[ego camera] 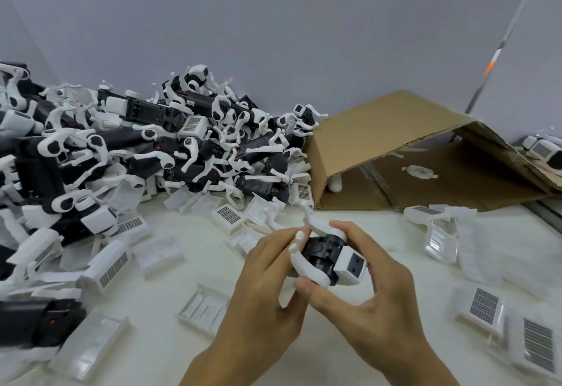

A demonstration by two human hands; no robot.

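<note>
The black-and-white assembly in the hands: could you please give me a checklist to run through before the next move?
1. Left hand grips the black-and-white assembly: ok.
2. Right hand holds its white cube end: ok.
3. White curved arm fully seated on it: cannot tell.
4. White grid cover lies on the table, right of the hands: ok.
5. Pile of assemblies lies apart from both hands: ok.
</note>
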